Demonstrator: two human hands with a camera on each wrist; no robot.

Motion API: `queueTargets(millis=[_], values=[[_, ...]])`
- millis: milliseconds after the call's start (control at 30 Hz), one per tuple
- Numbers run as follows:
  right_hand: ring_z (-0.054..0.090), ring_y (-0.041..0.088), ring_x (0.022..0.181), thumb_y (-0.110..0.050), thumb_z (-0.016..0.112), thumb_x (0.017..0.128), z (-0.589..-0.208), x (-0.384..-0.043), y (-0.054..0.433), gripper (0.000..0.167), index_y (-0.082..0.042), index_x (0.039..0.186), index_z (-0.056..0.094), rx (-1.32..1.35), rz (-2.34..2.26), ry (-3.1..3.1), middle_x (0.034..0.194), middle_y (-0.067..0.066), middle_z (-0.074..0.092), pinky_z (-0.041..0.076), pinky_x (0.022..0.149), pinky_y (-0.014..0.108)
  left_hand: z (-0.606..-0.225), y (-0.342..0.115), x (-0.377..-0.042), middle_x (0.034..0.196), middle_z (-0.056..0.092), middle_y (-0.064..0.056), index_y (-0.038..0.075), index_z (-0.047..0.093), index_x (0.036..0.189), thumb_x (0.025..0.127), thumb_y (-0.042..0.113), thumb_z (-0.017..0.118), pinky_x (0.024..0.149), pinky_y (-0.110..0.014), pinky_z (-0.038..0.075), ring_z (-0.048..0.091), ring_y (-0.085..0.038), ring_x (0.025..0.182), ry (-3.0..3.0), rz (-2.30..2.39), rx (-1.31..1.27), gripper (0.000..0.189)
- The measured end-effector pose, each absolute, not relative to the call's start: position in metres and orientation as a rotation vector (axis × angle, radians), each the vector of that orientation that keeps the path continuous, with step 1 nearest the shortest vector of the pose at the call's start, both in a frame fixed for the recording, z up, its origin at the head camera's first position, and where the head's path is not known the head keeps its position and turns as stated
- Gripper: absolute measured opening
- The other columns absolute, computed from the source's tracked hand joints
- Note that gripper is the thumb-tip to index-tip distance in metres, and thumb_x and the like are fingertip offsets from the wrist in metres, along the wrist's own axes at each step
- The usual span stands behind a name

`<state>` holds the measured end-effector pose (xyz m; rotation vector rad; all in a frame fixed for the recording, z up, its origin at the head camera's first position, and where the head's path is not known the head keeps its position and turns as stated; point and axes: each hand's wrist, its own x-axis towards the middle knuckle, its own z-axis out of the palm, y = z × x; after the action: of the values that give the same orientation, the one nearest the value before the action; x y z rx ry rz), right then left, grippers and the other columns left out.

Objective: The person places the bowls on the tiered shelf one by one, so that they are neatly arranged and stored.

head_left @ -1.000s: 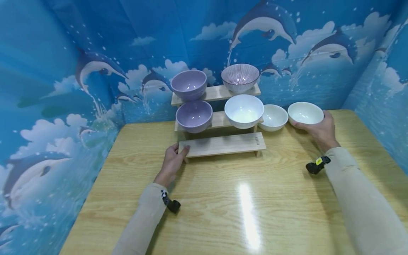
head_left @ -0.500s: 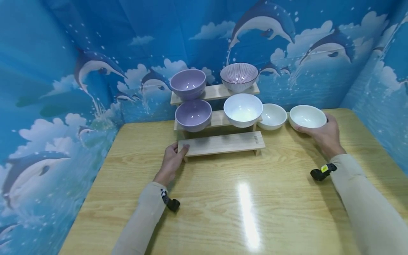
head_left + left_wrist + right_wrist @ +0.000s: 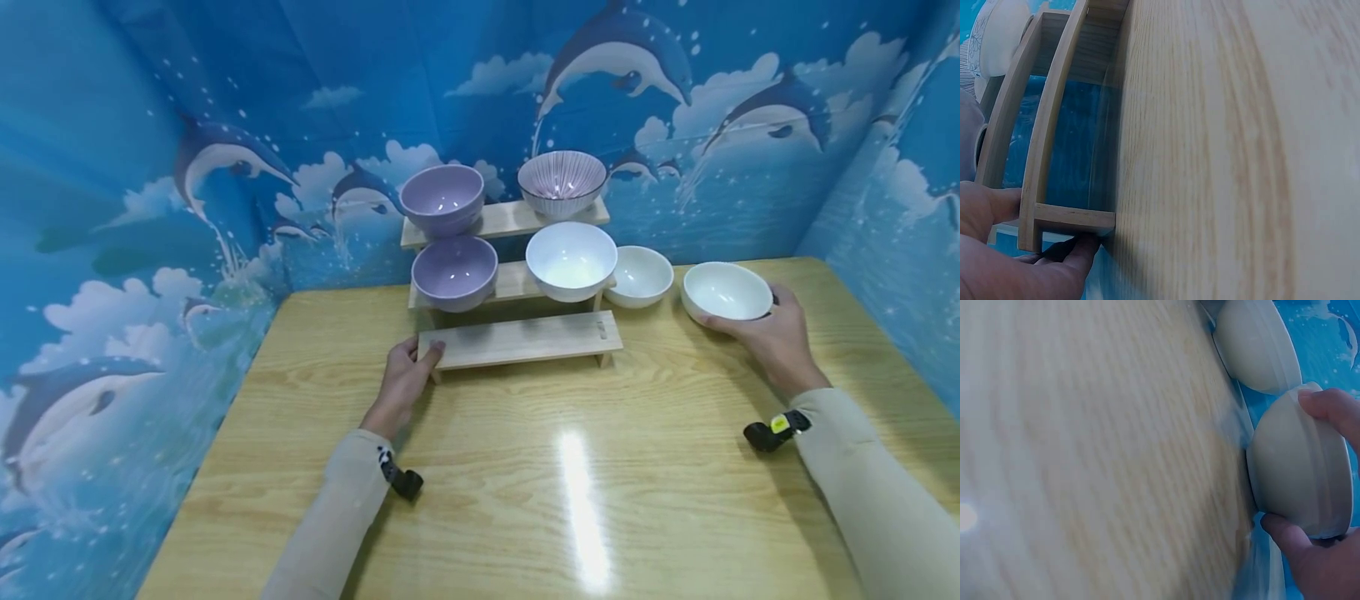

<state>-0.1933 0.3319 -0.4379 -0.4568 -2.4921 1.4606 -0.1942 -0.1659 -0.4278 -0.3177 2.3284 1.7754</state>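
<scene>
My left hand (image 3: 403, 379) grips the left end of the lowest shelf (image 3: 525, 340) of a tiered wooden rack, thumb on top and fingers below. In the left wrist view, those fingers (image 3: 1079, 259) curl around the end support. At the right, my right hand (image 3: 776, 337) holds a white bowl (image 3: 726, 292) by its side, thumb at the near wall. The right wrist view shows this bowl (image 3: 1294, 465) upright, its base right at the tabletop. Beside it stands a second white bowl (image 3: 640, 277), close to the rack's right end.
On the rack's upper shelves sit two purple bowls (image 3: 444, 200), a striped bowl (image 3: 562, 183) and a larger white bowl (image 3: 572, 260). The wooden table (image 3: 480, 483) reaches back to a blue dolphin-print curtain (image 3: 420, 75), which also runs along both sides.
My right hand has drawn the white bowl toward me and slightly right, widening its distance from the other white bowl. My left hand stays on the rack.
</scene>
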Motion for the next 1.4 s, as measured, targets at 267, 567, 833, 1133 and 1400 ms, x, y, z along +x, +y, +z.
queueTargets(millis=[267, 567, 833, 1133, 1400], values=[[0.044, 0.032, 0.128, -0.033, 0.089, 0.079, -0.436, -0.173, 0.329, 0.105, -0.001, 0.158, 0.027, -0.471, 1.457, -2.478, 0.15, 0.022, 0.038, 0.043, 0.099, 0.026, -0.428, -0.166, -0.194, 0.15, 0.05, -0.012, 0.004, 0.041, 0.152, 0.104, 0.034, 0.059, 0.116, -0.041, 0.037, 0.045, -0.023, 0.139, 2.328, 1.786, -0.303, 0.059], [0.046, 0.026, 0.118, -0.033, 0.089, 0.079, -0.428, -0.153, 0.322, 0.103, -0.002, 0.157, 0.029, -0.501, 1.472, -2.487, 0.148, 0.02, 0.037, 0.041, 0.079, 0.009, -0.429, -0.166, -0.194, 0.145, 0.054, -0.014, 0.003, 0.045, 0.149, 0.104, 0.03, 0.059, 0.114, -0.041, 0.04, 0.05, -0.024, 0.134, 2.317, 1.822, -0.275, 0.055], [0.047, 0.034, 0.122, -0.029, 0.087, 0.083, -0.423, -0.14, 0.313, 0.098, -0.003, 0.158, 0.029, -0.454, 1.518, -2.511, 0.148, 0.023, 0.038, 0.043, 0.074, 0.004, -0.432, -0.166, -0.195, 0.149, 0.051, -0.015, 0.002, 0.042, 0.151, 0.104, 0.03, 0.06, 0.113, -0.039, 0.041, 0.049, -0.025, 0.136, 2.308, 1.824, -0.288, 0.057], [0.039, 0.044, 0.137, -0.019, 0.085, 0.084, -0.415, -0.126, 0.297, 0.099, -0.005, 0.16, 0.023, -0.364, 1.645, -2.497, 0.153, 0.022, 0.03, 0.045, 0.08, 0.003, -0.43, -0.166, -0.194, 0.151, 0.049, -0.013, 0.004, 0.04, 0.153, 0.104, 0.032, 0.059, 0.115, -0.039, 0.039, 0.046, -0.023, 0.138, 2.316, 1.803, -0.3, 0.059], [0.039, 0.041, 0.138, -0.014, 0.085, 0.084, -0.409, -0.111, 0.28, 0.099, -0.006, 0.16, 0.023, -0.245, 1.686, -2.511, 0.159, 0.021, 0.026, 0.047, 0.08, 0.005, -0.429, -0.166, -0.195, 0.151, 0.049, -0.013, 0.004, 0.04, 0.153, 0.104, 0.032, 0.059, 0.115, -0.039, 0.039, 0.047, -0.024, 0.138, 2.314, 1.809, -0.289, 0.059]])
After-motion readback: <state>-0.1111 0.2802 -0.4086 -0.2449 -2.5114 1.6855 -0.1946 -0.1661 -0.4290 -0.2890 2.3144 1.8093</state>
